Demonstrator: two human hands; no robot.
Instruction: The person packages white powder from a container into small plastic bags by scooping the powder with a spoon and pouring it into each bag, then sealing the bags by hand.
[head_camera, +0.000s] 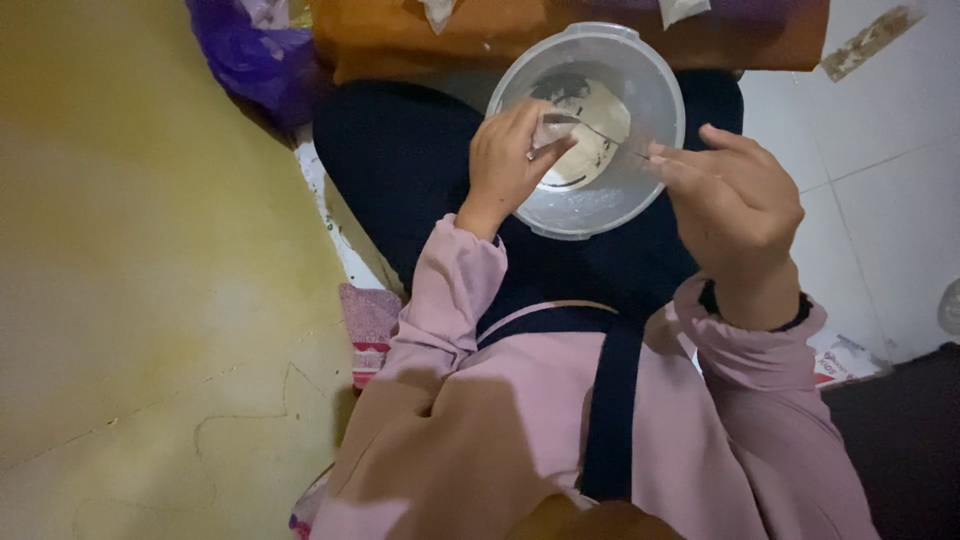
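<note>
Item one — round translucent plastic bowl resting on my lap, on the dark trousers, with a pale layer and dark patches at its bottom. My left hand pinches a small pale scrap over the bowl. My right hand is clenched around a thin dark tool reaching toward the scrap. Nearby — purple plastic bag, orange cloth, white tiled floor.

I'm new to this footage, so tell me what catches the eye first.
A clear plastic bowl sits on the person's lap, top centre. Over it, the left hand pinches a small pale piece, and the right hand holds a thin blade against it. A purple bag lies top left.
</note>
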